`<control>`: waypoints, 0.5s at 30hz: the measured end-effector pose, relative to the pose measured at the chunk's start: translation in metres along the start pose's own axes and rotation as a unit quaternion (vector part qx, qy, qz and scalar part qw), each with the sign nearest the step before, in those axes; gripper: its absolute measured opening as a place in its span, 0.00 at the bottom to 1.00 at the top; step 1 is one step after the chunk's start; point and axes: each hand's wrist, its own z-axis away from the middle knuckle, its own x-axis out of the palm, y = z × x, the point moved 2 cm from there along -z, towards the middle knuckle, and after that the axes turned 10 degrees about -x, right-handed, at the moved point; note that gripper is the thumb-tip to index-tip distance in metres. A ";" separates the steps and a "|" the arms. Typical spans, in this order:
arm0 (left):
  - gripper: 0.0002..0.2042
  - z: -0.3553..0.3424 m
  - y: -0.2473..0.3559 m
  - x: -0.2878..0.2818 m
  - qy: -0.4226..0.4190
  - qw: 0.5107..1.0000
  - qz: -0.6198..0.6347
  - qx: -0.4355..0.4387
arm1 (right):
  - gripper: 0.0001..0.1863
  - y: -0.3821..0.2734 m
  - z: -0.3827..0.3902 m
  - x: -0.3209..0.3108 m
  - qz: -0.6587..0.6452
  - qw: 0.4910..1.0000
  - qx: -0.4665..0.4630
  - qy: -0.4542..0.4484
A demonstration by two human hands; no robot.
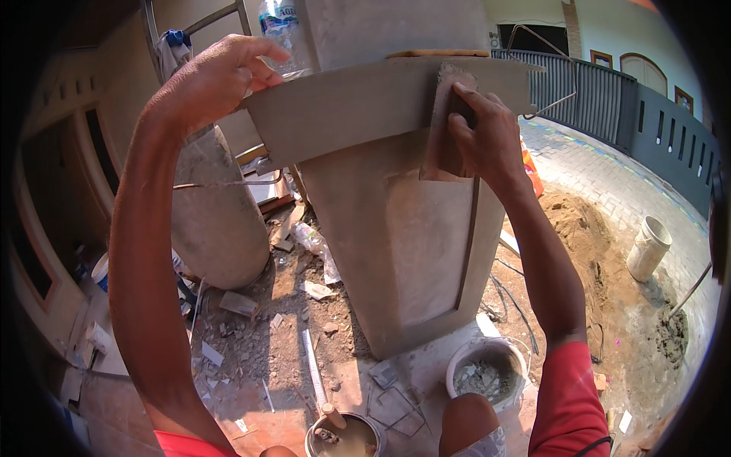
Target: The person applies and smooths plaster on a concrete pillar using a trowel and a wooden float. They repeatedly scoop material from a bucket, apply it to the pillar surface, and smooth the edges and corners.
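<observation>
A grey plastered column (358,251) carries a broad horizontal band (339,107) near its top. My left hand (225,80) is raised at the band's left end, fingers bent and apart near its upper edge; whether the fingertips touch it is unclear. My right hand (483,133) is closed on a flat rectangular float (438,160), held against the band's right part. A wooden strip (415,53) lies along the top edge, and a plastic bottle (278,23) is behind my left hand.
A concrete cylinder (217,228), rubble (304,312) and two buckets (487,346) (312,434) surround the column's base. A sand heap (579,236), a white bucket (647,244) and a metal gate (586,91) are at right. A doorway (61,175) is at left.
</observation>
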 end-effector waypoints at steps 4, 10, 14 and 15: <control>0.22 0.003 0.004 0.002 0.020 0.999 -0.026 -0.002 | 0.25 -0.031 -0.005 0.026 0.001 0.999 0.024 -0.025; 0.21 0.006 0.007 0.003 0.040 0.998 -0.039 -0.006 | 0.24 -0.091 0.064 0.022 -0.065 0.984 0.046 -0.161; 0.24 0.002 0.002 0.003 0.041 0.996 -0.070 0.023 | 0.25 -0.072 0.009 0.010 -0.046 0.998 0.012 -0.030; 0.23 0.001 0.001 0.002 0.044 0.996 -0.074 0.031 | 0.25 -0.068 -0.008 0.014 -0.030 0.999 0.009 -0.017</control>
